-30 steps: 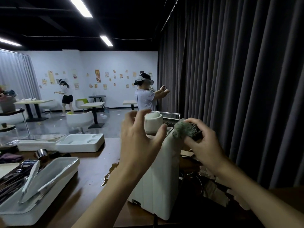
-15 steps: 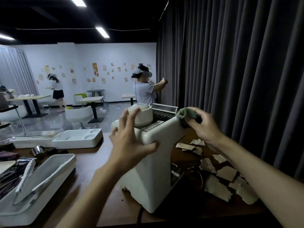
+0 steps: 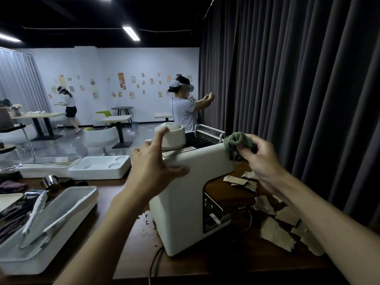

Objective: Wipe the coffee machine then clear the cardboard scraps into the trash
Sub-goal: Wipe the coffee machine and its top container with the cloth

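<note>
While the fingers (image 3: pixel 260 141) of the right hand (image 3: pixel 264 164) are bunched around a green cloth (image 3: pixel 236 140), pressing it onto the top right edge of the white coffee machine (image 3: pixel 185 194), the left hand (image 3: pixel 152 171) is spread wide. Its thumb lies along the machine's near top edge and its index finger is up by the round white lid (image 3: pixel 172 134).

The machine sits close to the near edge of the brown table (image 3: pixel 127 243), with its cable (image 3: pixel 153 264) dropping off that edge. Torn cardboard scraps (image 3: pixel 275 233) are scattered to its right, between the machine and the dark curtain (image 3: pixel 298 89), so that side is pretty tight. On the left there's a bare strip of tabletop with some crumbs (image 3: pixel 147 221), then a white tray (image 3: pixel 67 212) of utensils and a foam insert (image 3: pixel 100 167) farther back.
</note>
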